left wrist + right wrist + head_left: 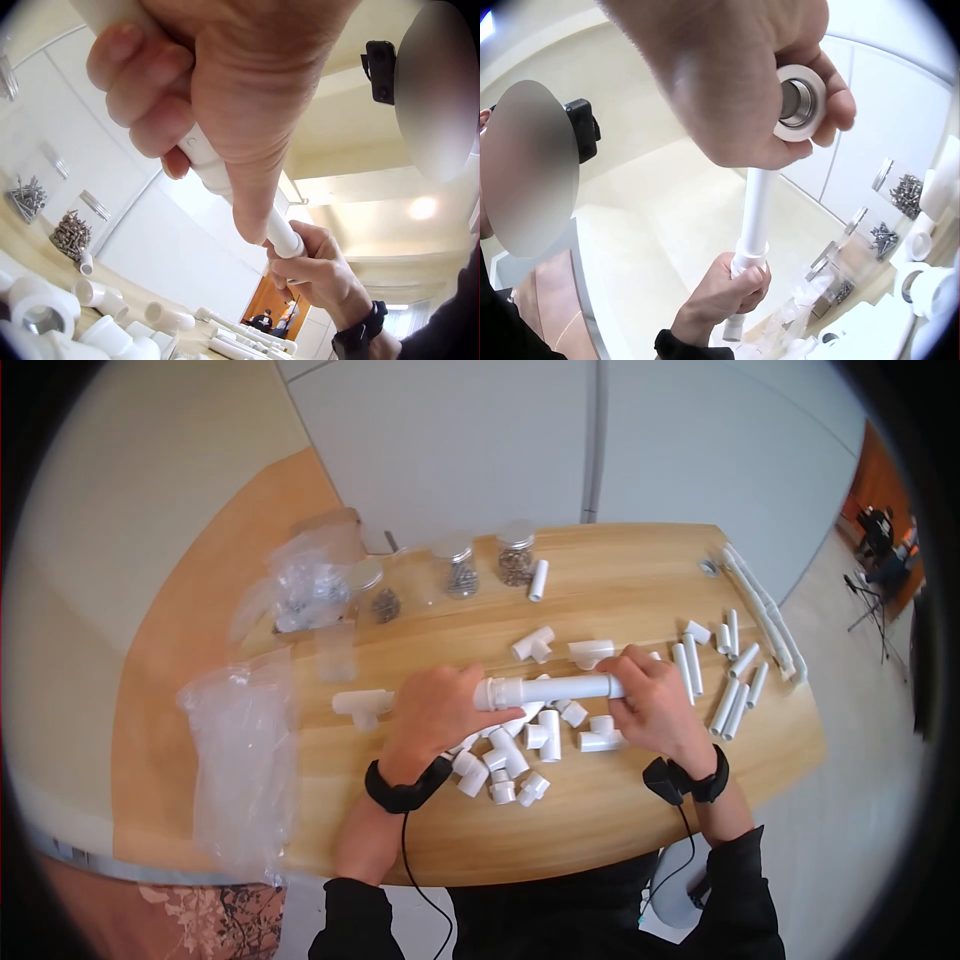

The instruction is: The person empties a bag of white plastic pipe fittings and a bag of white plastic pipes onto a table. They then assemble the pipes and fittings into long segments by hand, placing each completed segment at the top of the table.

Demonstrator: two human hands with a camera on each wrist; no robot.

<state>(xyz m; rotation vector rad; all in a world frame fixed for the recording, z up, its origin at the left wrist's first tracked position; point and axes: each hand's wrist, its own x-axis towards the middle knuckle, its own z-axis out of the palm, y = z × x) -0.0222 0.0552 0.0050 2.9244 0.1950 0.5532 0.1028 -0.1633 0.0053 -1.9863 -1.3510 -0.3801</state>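
A white plastic pipe (565,688) is held level above the table between both hands. My left hand (435,715) grips its left part, beside a wider white coupling (498,693), with the thumb stretched along it. Past that hand a white tee fitting (362,703) sticks out at the left end. My right hand (655,700) curls round the right end of the pipe, where the right wrist view shows a round open fitting (820,101) between fingers and palm. Loose white elbows and tees, such as one tee (549,735), lie on the table below the pipe.
Jars of screws (516,560) stand at the back of the wooden table (420,850). Plastic bags (240,760) lie on the left. Short white pipes (726,705) are spread on the right, near longer pipes (765,615) along the edge.
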